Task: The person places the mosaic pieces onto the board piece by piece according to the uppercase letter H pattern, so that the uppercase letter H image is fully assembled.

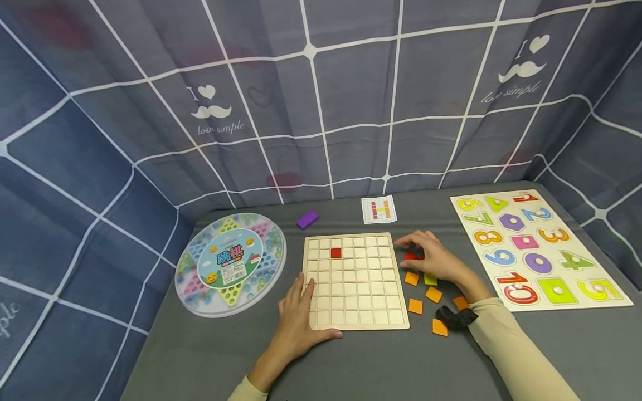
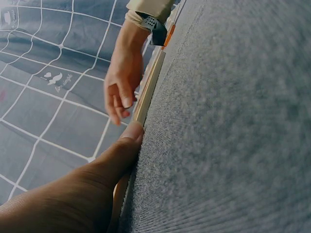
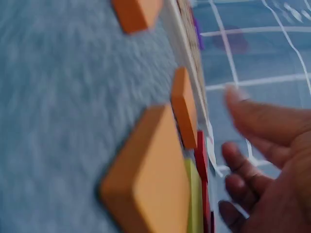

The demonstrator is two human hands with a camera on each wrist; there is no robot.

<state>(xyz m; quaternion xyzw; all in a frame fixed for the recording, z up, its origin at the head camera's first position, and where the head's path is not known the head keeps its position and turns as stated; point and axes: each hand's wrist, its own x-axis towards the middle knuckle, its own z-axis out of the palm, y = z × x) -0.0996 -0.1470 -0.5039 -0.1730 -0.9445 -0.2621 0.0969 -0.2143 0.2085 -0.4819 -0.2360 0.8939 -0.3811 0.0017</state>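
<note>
A square wooden grid board (image 1: 358,289) lies in front of the person, with one red tile (image 1: 336,253) in a cell near its upper left. At the board's lower left corner rests the left hand (image 1: 295,317), fingers extended along the left side and thumb against the front edge. The right hand (image 1: 432,257) hovers beside the board's upper right, over a red tile (image 1: 411,256). In the right wrist view its thumb and fingers (image 3: 243,170) are apart with no tile between them. A yellow-green tile (image 1: 430,279) and several orange tiles (image 1: 415,306) lie below that hand.
Behind the board are a purple block (image 1: 307,219) and a small pattern card (image 1: 379,210). A round Chinese checkers box (image 1: 276,245) lies left; a number-and-shape puzzle board (image 1: 539,259) lies right. A grid-patterned curtain (image 1: 351,100) stands behind the grey surface.
</note>
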